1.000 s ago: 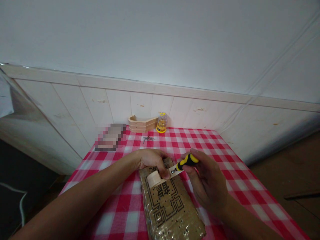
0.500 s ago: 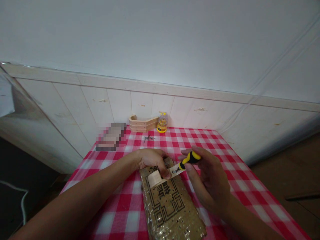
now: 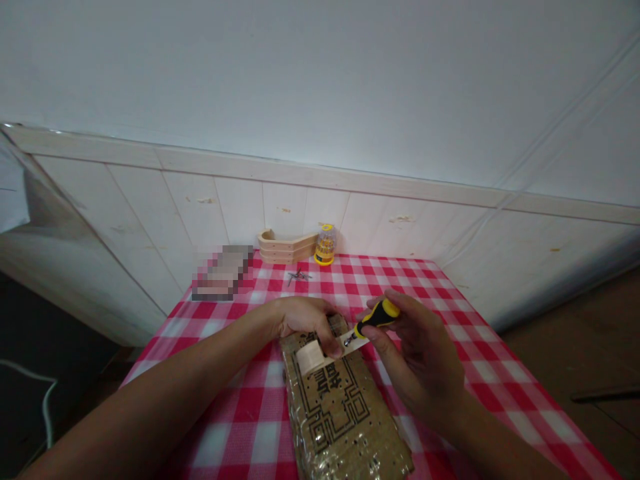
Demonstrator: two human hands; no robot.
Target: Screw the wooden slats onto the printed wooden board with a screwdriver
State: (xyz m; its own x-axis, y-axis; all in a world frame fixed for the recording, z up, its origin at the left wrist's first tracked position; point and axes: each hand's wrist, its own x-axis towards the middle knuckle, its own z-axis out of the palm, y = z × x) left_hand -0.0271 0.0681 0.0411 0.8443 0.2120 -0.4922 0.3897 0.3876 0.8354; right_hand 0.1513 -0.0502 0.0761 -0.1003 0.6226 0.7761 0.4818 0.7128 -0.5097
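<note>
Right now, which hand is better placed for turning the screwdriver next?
Probably the right hand: it holds the screwdriver, whose tip points at the wooden piece. The left hand is busy holding that piece on the cardboard.

Smooth wooden piece (image 3: 311, 358), glossy cardboard pad (image 3: 357, 433), probably plastic-handled screwdriver (image 3: 373, 319).

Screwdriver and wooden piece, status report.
Right hand on screwdriver, tip at wooden piece. Left hand holding it over cardboard. Screws lying beyond, apart from hands.
</note>
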